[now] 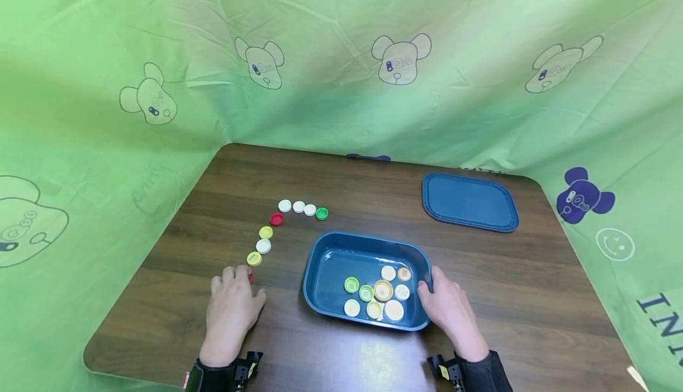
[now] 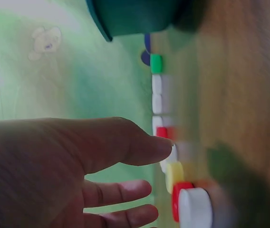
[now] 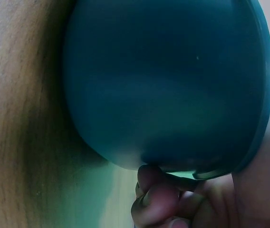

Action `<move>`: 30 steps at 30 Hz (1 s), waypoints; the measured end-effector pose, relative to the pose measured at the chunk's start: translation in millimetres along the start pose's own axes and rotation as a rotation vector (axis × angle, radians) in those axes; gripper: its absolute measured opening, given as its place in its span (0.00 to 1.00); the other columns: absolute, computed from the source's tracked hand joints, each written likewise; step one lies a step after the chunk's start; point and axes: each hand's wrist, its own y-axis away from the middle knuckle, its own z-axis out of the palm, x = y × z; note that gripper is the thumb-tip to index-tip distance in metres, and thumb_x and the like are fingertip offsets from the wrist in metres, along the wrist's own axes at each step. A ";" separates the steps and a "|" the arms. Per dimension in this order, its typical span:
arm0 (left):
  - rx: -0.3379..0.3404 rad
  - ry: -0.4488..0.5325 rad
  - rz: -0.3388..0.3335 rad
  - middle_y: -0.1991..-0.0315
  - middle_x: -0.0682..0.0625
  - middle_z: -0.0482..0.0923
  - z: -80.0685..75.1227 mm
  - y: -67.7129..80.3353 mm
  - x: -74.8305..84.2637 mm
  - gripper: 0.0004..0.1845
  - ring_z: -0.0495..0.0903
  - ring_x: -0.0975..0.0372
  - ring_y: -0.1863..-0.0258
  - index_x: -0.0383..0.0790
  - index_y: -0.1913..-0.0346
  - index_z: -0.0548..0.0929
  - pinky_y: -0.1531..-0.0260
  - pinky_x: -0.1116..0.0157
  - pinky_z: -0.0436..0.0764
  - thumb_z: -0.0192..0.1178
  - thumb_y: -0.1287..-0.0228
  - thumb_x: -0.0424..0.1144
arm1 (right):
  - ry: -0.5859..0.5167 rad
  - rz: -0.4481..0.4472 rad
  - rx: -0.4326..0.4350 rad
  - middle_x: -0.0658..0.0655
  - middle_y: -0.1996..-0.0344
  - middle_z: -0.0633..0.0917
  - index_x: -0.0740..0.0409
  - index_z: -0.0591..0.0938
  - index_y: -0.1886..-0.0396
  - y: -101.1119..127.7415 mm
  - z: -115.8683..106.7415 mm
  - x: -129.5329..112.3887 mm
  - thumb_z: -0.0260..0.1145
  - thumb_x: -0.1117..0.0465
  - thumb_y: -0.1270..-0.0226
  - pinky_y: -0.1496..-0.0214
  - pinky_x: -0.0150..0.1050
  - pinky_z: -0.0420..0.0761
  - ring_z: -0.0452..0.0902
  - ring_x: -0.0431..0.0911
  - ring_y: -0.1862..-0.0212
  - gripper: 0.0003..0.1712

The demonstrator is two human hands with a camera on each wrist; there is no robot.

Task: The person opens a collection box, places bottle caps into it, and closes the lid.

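Note:
Above the near end of a curving row of plastic bottle caps is my left hand [image 1: 235,303]. Its thumb and fingers reach out loosely in the left wrist view, right by a white cap [image 2: 196,209] and a red cap [image 2: 178,202]. The head view hides that white cap behind the hand. My right hand [image 1: 448,306] grips the right end of a blue plastic container [image 1: 331,244], thumb at the rim and fingers curled outside. Several white, green and yellowish caps [image 1: 393,311] lie inside it, mostly toward the near right.
The row runs from a yellow cap [image 1: 254,258] up past a red cap [image 1: 276,219], then bends right to a green cap [image 1: 322,213]. A blue lid [image 1: 469,202] lies at the back right of the wooden table [image 1: 373,202]. Green printed cloth [image 1: 331,101] hangs around it.

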 end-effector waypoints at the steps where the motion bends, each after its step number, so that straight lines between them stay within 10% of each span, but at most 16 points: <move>1: -0.003 0.003 -0.004 0.58 0.32 0.71 0.9 0.0 -2.9 0.21 0.68 0.37 0.58 0.28 0.54 0.76 0.61 0.46 0.73 0.69 0.45 0.37 | 0.001 -0.002 0.001 0.66 0.56 0.82 0.68 0.70 0.38 -0.1 0.0 0.1 0.56 0.56 0.25 0.71 0.39 0.76 0.78 0.50 0.66 0.24; 30: -0.036 0.008 0.016 0.69 0.36 0.71 3.0 -5.7 -15.7 0.12 0.71 0.43 0.71 0.28 0.67 0.71 0.64 0.48 0.69 0.63 0.49 0.30 | -0.011 0.019 0.005 0.65 0.58 0.82 0.67 0.72 0.41 0.6 1.6 -0.6 0.56 0.57 0.24 0.72 0.38 0.76 0.78 0.49 0.67 0.21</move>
